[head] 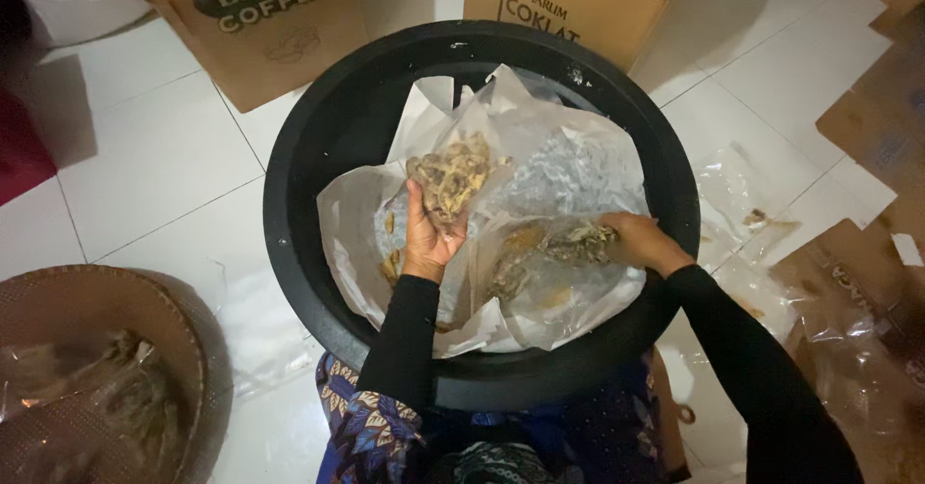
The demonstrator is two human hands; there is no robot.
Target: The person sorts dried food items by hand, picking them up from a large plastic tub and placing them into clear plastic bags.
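Cardboard boxes and clear plastic bags on a white tile floor.
Brown box with dark oval label top left; second brown box top centre, dark print on its side, just behind the black tub. Flattened cardboard along right edge. Clear bag lies open inside the tub; crumpled clear bags on the floor right and in basket bottom left.

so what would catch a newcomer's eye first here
The big black round tub at centre, lined with crumpled clear plastic. Over it the left hand lifts a clump of dried brownish pieces, while the right hand grips another clump lower down. Cardboard boxes stand behind on the white tiled floor.
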